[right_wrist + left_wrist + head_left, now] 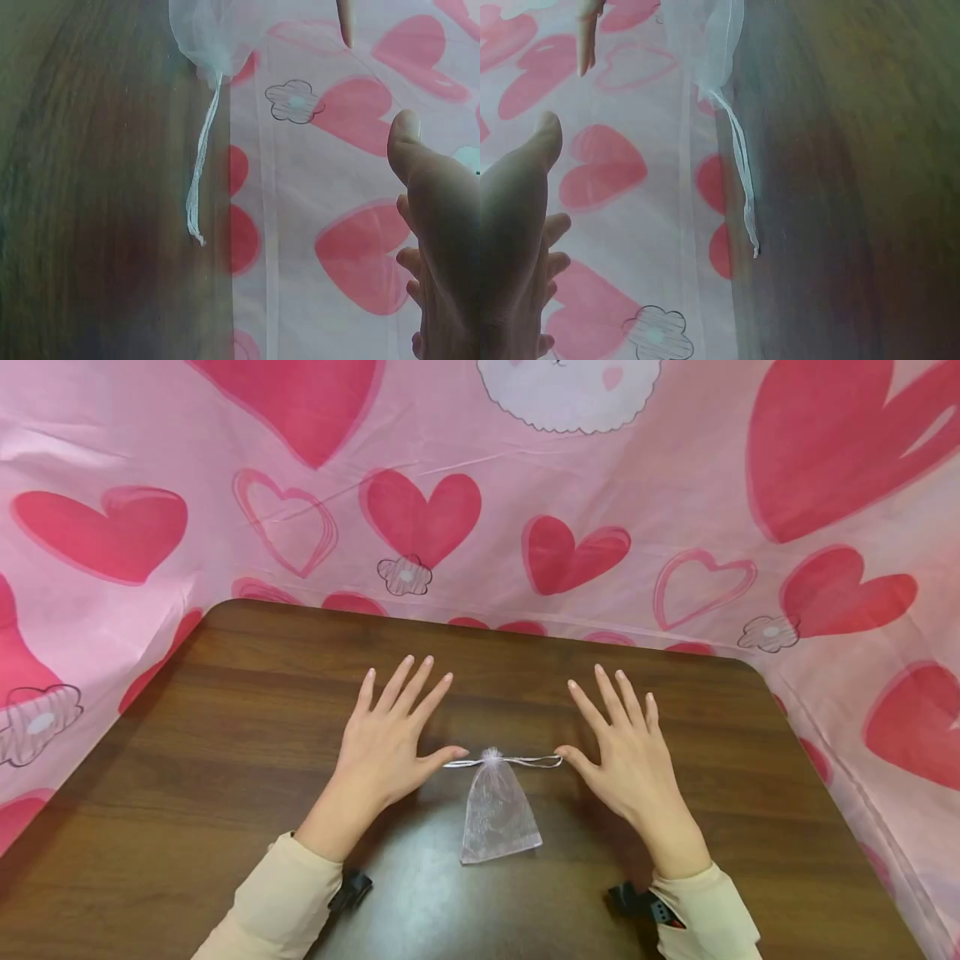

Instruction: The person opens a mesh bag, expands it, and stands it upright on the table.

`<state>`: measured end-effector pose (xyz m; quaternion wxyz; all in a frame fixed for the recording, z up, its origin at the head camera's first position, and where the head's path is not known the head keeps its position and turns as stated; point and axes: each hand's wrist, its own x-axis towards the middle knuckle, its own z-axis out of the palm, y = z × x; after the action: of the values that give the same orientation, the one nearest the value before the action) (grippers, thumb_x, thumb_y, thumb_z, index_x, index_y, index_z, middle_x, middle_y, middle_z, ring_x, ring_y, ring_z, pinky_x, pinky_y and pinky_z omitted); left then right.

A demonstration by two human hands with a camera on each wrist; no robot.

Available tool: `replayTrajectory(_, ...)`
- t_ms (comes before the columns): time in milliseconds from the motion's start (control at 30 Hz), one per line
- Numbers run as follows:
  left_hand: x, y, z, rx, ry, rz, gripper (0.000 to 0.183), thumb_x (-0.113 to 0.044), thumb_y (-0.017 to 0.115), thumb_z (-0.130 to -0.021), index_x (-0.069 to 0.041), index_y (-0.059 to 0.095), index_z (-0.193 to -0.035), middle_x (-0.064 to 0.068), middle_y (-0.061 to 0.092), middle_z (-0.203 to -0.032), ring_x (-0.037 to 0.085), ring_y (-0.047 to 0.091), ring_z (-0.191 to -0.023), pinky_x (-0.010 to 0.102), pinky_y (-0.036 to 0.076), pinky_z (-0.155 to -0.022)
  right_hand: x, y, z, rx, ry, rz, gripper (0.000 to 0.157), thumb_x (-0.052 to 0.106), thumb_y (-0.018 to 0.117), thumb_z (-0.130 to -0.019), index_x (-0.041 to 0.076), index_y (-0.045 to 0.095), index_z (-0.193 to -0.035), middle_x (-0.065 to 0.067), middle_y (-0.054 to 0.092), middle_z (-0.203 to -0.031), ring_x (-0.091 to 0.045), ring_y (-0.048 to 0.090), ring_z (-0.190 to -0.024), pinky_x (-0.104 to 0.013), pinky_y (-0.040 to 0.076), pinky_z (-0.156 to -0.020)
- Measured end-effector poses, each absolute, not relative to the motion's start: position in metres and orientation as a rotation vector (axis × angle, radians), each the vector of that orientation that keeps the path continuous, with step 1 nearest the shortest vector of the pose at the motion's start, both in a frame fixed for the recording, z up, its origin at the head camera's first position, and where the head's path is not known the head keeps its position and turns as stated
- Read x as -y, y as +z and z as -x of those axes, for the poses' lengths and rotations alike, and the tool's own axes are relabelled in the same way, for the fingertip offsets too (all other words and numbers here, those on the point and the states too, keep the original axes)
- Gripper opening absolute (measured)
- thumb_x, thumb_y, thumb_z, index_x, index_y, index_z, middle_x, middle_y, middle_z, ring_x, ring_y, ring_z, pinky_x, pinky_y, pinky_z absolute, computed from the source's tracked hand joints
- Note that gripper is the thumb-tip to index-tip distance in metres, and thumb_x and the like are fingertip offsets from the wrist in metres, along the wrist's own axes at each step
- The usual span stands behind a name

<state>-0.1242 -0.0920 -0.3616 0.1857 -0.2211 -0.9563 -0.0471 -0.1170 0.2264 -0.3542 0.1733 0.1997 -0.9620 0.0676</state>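
Observation:
A small sheer white organza drawstring bag (501, 814) lies on the table, its gathered neck toward the far side and its white drawstrings (536, 762) stretched out to left and right. My left hand (386, 752) hovers left of the bag with fingers spread, thumb by the left string's end. On the other side my right hand (630, 760) mirrors it, thumb near the right string loop. Both wrist views show a gap between thumb and string: the left string (742, 172) and the right string (201, 165) lie loose. Neither hand holds anything.
The brown wooden table (225, 693) has rounded far corners. Pink cloth (480, 552) with red hearts hangs behind it and along both sides. Black straps (348, 891) sit at the wrists by the beige sleeves (281, 893).

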Motion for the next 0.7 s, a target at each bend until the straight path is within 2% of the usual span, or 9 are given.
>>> replayTrajectory(233,0.088,-0.362,0.124,2.728,-0.113,0.657,0.091,-0.076,0.050,-0.085,-0.025,0.027,-0.158,0.002,0.017,-0.165,0.023,0.007,-0.151,0.050,-0.003,-0.118,-0.220,-0.355,0.118,2.725,0.206,-0.633,0.082,0.056,0.065,-0.087,0.026,0.032,-0.156,-0.008,0.016,-0.164,-0.033,0.012,-0.150,-0.063,0.011,-0.114)
replayTrajectory(467,0.084,-0.365,0.127,2.729,-0.114,0.720,0.087,-0.075,0.049,-0.087,-0.026,0.032,-0.156,0.001,0.018,-0.164,0.021,0.007,-0.151,0.051,-0.001,-0.118,-0.210,-0.358,0.120,2.762,0.178,-0.712,0.080,0.062,0.059,-0.090,0.028,0.030,-0.156,-0.005,0.017,-0.164,-0.027,0.010,-0.151,-0.060,0.013,-0.115)
replayTrajectory(700,0.081,-0.370,0.131,2.751,-0.135,0.779,0.084,-0.075,0.046,-0.089,-0.027,0.033,-0.155,0.000,0.019,-0.164,0.021,0.009,-0.151,0.050,-0.001,-0.118,-0.201,-0.362,0.120,2.777,0.139,-0.785,0.079,0.059,0.061,-0.090,0.027,0.031,-0.156,-0.004,0.020,-0.164,-0.026,0.015,-0.150,-0.058,0.015,-0.115)
